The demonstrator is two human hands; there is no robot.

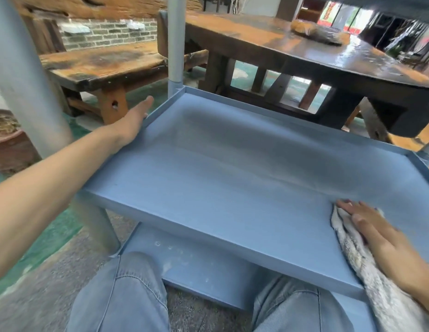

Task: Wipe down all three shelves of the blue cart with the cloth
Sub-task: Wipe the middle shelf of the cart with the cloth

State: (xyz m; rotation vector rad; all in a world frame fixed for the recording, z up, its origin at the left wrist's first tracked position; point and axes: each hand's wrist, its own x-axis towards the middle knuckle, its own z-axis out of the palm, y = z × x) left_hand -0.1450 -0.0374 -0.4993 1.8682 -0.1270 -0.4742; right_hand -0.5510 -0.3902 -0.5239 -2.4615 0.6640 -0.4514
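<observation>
The right hand (374, 232) presses flat, fingers (347, 204) spread, on the limp grey-white fluffy cloth (366, 267) beneath them on the blue metal cart's middle shelf (232, 168), likely soft and best palmed, while the left hand (134, 121) rests open-fingered on the rim.

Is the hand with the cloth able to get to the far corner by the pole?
Probably yes. The right hand presses the cloth at the near right of the middle shelf, which lies bare up to the corner by the pole. It looks like a long stretch.
</observation>
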